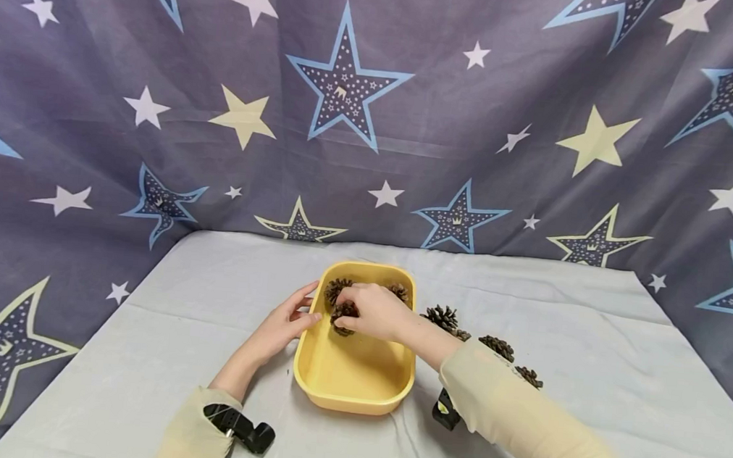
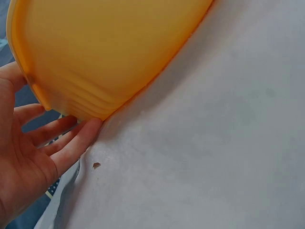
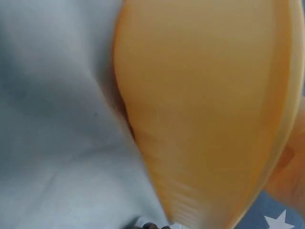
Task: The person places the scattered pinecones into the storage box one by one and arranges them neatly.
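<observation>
A yellow rectangular bin [image 1: 351, 404] stands on the cloth-covered table. Inside it, my right hand [image 1: 375, 311] reaches over the rim and pinches a brown pine cone [image 1: 342, 320] between thumb and fingers. Just behind it in the bin lies another pine cone [image 1: 337, 289], and one more pine cone [image 1: 398, 291] shows in the far right corner. At the bin's left side my left hand [image 1: 282, 327] has its thumb at the rim, while its fairly straight fingers [image 2: 76, 143] rest against the outer wall. In the right wrist view the bin's wall hides most of the right hand.
Right of the bin lie several loose pine cones, among them one pine cone [image 1: 440, 316] near the rim and another pine cone [image 1: 529, 376] by the right sleeve. A star-patterned curtain [image 1: 345, 169] hangs behind the table [image 1: 203, 302]. A small brown flake [image 2: 96, 165] lies on the cloth.
</observation>
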Motion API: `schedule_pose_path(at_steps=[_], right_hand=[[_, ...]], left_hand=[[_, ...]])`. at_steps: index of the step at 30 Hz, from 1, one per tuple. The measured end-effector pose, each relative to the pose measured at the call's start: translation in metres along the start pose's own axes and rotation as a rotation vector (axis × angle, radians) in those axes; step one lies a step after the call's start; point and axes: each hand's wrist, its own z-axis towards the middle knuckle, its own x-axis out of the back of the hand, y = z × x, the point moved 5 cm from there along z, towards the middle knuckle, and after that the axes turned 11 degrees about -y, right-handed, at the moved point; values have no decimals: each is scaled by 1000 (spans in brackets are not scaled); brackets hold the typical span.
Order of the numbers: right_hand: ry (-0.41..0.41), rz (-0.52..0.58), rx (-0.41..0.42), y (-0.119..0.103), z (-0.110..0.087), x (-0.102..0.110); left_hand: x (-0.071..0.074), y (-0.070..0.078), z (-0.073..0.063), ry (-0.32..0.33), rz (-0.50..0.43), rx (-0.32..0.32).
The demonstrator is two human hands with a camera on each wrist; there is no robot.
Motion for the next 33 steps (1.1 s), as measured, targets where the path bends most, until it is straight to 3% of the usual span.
schedule_pose_path(at_steps=[17,25,33], right_hand=[[83,25,-134,6,10,-5],[81,63,-136,9,11,-6],[57,68,-114,8,10,-6]], left_hand=[[-2,1,0,-5,-18,17],[-5,27,-12,-34,-9,38],[-5,26,-11,-41,-22,22]])
